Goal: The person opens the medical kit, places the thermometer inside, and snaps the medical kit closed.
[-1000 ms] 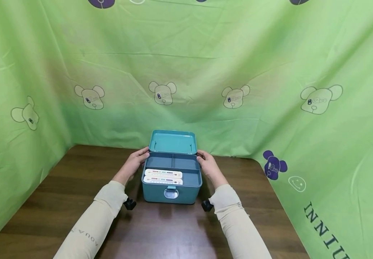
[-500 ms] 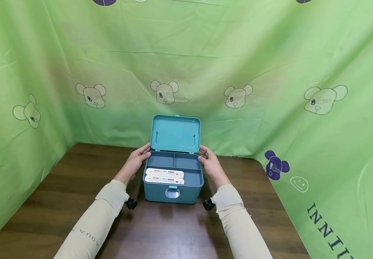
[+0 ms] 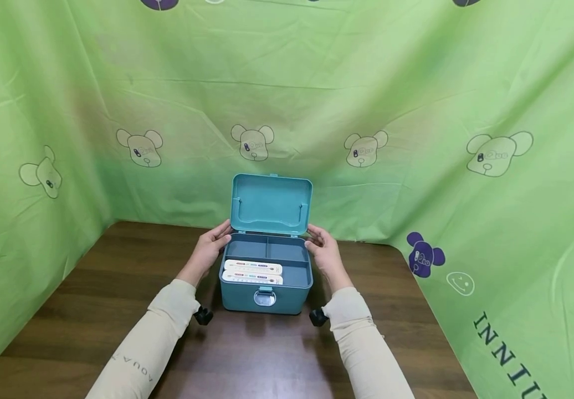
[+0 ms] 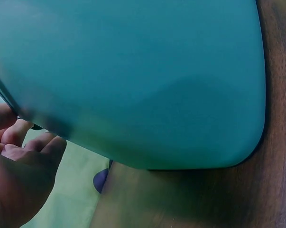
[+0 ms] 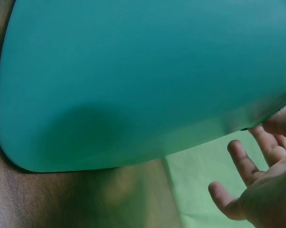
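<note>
A teal storage box (image 3: 287,301) stands on the table with its lid (image 3: 272,202) raised nearly upright. Two white slim packs (image 3: 253,267) with small print lie in its front compartment; a divider splits the rear part in two. My left hand (image 3: 203,255) holds the box's rear left corner, thumb by the rim and fingers reaching behind near the hinge. At the rear right corner, my right hand (image 3: 326,256) does the same, its thumb on the rim. In the right wrist view, some fingers (image 5: 242,161) of that hand spread away from the box. The lid's back is hidden.
Brown wooden table (image 3: 87,316) lies under the box. A green curtain (image 3: 292,100) with bear prints hangs close behind it and along both sides. A silver clasp (image 3: 264,298) sits on the box front. Black devices (image 3: 203,316) are at both wrists.
The lid has swung up from leaning far back to nearly upright, mostly in the first half second. Both hands stay at the rear corners; the packs lie as before.
</note>
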Demonstrator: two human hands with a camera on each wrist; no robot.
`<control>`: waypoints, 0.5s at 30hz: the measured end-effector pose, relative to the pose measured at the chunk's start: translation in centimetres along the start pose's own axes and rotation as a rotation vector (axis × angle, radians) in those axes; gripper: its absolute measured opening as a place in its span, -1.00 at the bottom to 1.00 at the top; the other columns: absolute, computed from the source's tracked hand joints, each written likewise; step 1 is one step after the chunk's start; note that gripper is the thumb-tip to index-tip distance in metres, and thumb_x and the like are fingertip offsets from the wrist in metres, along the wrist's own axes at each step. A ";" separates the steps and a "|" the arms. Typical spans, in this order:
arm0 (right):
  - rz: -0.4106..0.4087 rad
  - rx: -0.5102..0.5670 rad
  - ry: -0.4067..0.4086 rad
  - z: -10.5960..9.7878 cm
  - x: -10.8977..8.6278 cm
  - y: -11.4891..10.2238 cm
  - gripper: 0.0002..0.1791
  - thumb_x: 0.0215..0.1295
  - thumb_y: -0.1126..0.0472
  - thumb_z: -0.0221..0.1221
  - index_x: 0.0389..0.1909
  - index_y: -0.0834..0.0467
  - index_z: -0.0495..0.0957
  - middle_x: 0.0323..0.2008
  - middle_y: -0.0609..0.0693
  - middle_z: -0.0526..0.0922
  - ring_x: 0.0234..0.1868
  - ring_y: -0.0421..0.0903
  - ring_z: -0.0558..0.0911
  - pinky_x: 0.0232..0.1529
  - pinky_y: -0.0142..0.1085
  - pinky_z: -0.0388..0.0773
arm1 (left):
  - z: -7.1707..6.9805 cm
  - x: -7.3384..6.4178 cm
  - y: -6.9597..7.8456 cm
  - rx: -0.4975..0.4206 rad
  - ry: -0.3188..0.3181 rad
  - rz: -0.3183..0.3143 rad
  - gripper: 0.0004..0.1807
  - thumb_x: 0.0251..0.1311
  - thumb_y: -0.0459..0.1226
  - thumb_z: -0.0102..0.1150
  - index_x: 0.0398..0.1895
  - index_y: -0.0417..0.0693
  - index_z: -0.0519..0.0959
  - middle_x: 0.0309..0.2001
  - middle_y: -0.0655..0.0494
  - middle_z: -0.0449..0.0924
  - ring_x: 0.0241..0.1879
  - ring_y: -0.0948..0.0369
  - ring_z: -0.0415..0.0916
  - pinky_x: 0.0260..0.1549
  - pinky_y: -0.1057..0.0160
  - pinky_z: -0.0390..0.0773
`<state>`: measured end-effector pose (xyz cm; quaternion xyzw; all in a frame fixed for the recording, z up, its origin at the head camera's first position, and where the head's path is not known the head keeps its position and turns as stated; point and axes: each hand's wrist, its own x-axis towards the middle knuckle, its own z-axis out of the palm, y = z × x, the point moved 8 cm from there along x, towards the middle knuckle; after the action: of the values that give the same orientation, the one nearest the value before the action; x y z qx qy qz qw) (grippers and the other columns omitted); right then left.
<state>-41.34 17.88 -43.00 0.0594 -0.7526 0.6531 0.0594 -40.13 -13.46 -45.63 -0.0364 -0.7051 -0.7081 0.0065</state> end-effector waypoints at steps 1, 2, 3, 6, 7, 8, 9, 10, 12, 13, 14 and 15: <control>-0.003 -0.002 0.007 0.0 0.0 0.1 -0.45 0.44 0.49 0.11 0.43 0.23 0.40 0.41 0.21 0.47 0.38 0.21 0.46 0.40 0.03 0.41 | 0.0 0.0 -0.1 0.002 0.005 0.004 -0.43 0.56 -0.28 0.00 0.58 0.14 0.26 0.50 0.06 0.33 0.53 0.11 0.22 0.50 -0.07 0.21; -0.003 -0.003 0.015 -0.1 -0.1 0.1 -0.45 0.44 0.50 0.12 0.42 0.23 0.41 0.40 0.20 0.48 0.37 0.20 0.47 0.40 0.02 0.42 | 0.0 -0.1 -0.1 0.004 0.011 0.007 -0.43 0.56 -0.28 0.01 0.58 0.14 0.27 0.50 0.06 0.34 0.53 0.11 0.22 0.50 -0.07 0.21; -0.004 -0.004 0.020 -0.1 -0.1 0.2 -0.45 0.43 0.50 0.12 0.41 0.23 0.42 0.39 0.21 0.48 0.36 0.20 0.48 0.39 0.01 0.43 | -0.1 -0.1 -0.1 0.005 0.020 0.007 -0.44 0.56 -0.28 0.01 0.57 0.15 0.28 0.49 0.07 0.36 0.52 0.11 0.23 0.50 -0.07 0.22; 0.002 0.000 0.037 -0.3 -0.3 0.3 -0.47 0.41 0.49 0.15 0.38 0.23 0.45 0.36 0.21 0.51 0.34 0.19 0.50 0.36 -0.02 0.47 | -0.1 -0.2 -0.1 -0.005 0.047 0.018 -0.45 0.55 -0.29 0.03 0.55 0.13 0.32 0.46 0.06 0.40 0.50 0.11 0.28 0.48 -0.06 0.27; 0.004 0.000 0.045 -0.4 -0.3 0.3 -0.48 0.39 0.49 0.17 0.36 0.23 0.46 0.34 0.22 0.53 0.33 0.18 0.51 0.34 -0.05 0.49 | -0.1 -0.3 -0.1 -0.009 0.055 0.023 -0.46 0.54 -0.30 0.04 0.54 0.11 0.34 0.45 0.04 0.41 0.49 0.11 0.30 0.47 -0.05 0.28; 0.001 0.002 0.053 -0.5 -0.3 0.2 -0.48 0.38 0.50 0.19 0.34 0.25 0.48 0.32 0.23 0.55 0.31 0.18 0.53 0.31 -0.07 0.51 | -0.1 -0.3 0.0 -0.015 0.064 0.026 -0.46 0.54 -0.30 0.05 0.53 0.09 0.35 0.44 0.03 0.42 0.48 0.11 0.31 0.46 -0.04 0.29; 0.000 0.001 0.059 -0.6 -0.3 0.1 -0.49 0.36 0.50 0.20 0.32 0.25 0.49 0.30 0.24 0.56 0.30 0.18 0.54 0.27 -0.10 0.53 | -0.1 -0.3 0.0 -0.022 0.071 0.029 -0.46 0.53 -0.31 0.05 0.53 0.07 0.35 0.44 0.01 0.43 0.47 0.10 0.33 0.46 -0.02 0.30; -0.001 0.001 0.066 -0.7 -0.4 0.1 -0.50 0.35 0.49 0.22 0.31 0.25 0.51 0.28 0.24 0.57 0.28 0.17 0.55 0.24 -0.15 0.55 | 0.0 -0.3 0.1 -0.028 0.077 0.034 -0.46 0.53 -0.32 0.06 0.53 0.04 0.35 0.43 -0.02 0.43 0.46 0.09 0.33 0.45 -0.01 0.31; -0.008 -0.009 0.070 -0.9 -0.3 0.0 -0.51 0.34 0.49 0.23 0.29 0.27 0.52 0.26 0.27 0.58 0.26 0.16 0.56 0.18 -0.21 0.56 | -0.1 -0.3 0.2 -0.031 0.088 0.039 -0.47 0.52 -0.33 0.06 0.52 0.01 0.36 0.43 -0.05 0.43 0.46 0.09 0.34 0.45 0.01 0.32; -0.009 -0.014 0.071 -0.9 -0.3 -0.1 -0.52 0.34 0.48 0.24 0.28 0.26 0.52 0.25 0.27 0.59 0.25 0.16 0.57 0.16 -0.23 0.56 | -0.1 -0.3 0.3 -0.030 0.093 0.041 -0.47 0.52 -0.33 0.07 0.52 -0.01 0.36 0.43 -0.06 0.43 0.46 0.09 0.34 0.44 0.02 0.32; -0.009 -0.019 0.071 -0.9 -0.2 -0.2 -0.52 0.34 0.48 0.24 0.27 0.26 0.53 0.24 0.27 0.59 0.25 0.15 0.57 0.16 -0.23 0.57 | -0.1 -0.3 0.4 -0.027 0.097 0.040 -0.47 0.52 -0.33 0.07 0.51 -0.01 0.36 0.42 -0.06 0.43 0.45 0.09 0.35 0.44 0.03 0.33; -0.007 -0.029 0.068 -0.9 -0.2 -0.2 -0.53 0.35 0.47 0.24 0.27 0.25 0.53 0.24 0.27 0.59 0.25 0.15 0.57 0.17 -0.22 0.57 | -0.2 -0.3 0.4 -0.019 0.102 0.038 -0.47 0.52 -0.33 0.08 0.51 -0.01 0.37 0.42 -0.06 0.44 0.45 0.09 0.35 0.44 0.03 0.33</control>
<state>-41.12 18.76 -42.69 0.0392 -0.7593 0.6436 0.0880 -39.78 -13.69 -45.21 -0.0139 -0.6962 -0.7155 0.0557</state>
